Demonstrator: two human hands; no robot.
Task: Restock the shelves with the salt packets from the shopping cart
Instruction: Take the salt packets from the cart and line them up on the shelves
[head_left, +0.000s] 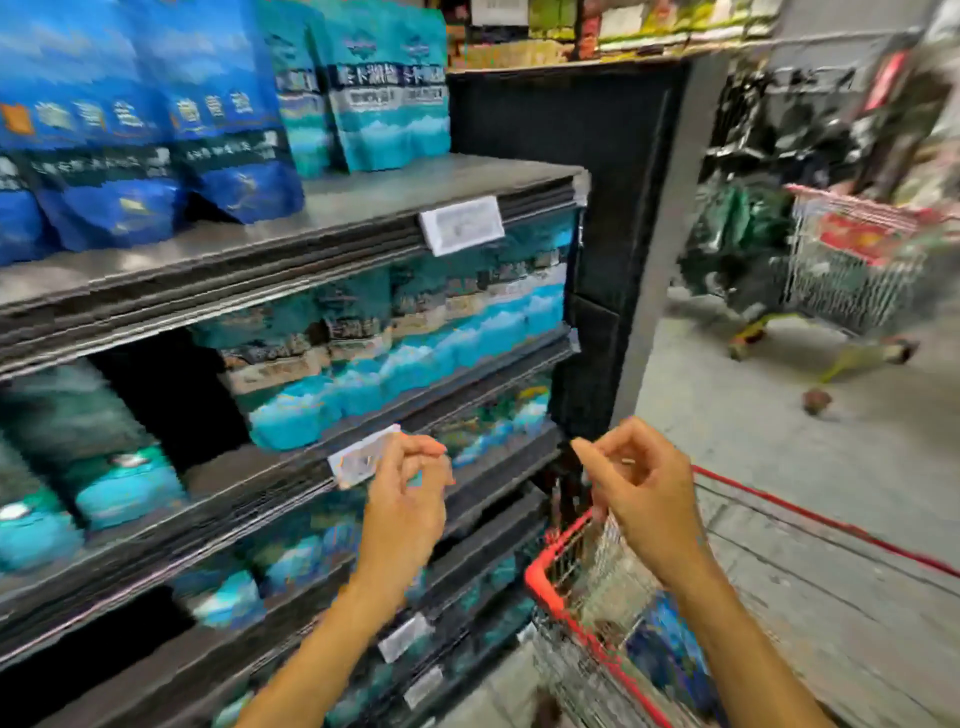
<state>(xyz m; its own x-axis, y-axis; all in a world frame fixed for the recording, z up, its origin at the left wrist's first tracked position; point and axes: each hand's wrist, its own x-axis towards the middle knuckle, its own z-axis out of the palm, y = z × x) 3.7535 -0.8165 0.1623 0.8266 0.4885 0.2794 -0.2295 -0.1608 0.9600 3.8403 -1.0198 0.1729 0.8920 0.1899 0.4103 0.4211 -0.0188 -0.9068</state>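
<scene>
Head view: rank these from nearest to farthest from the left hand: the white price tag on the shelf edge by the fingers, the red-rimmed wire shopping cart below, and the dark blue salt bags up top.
1. White price tag: at the left hand's fingertips, on the shelf edge.
2. Red-rimmed wire shopping cart: lower right of the hand.
3. Dark blue salt bags: top shelf, upper left.

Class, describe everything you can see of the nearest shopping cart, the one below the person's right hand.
The shopping cart stands at the lower right, close against the end of the shelves. It is a silvery wire basket with a red rim, one red edge running off to the right. Blue packets lie inside. The right hand hovers above it, apparently empty; the image is blurred.
</scene>
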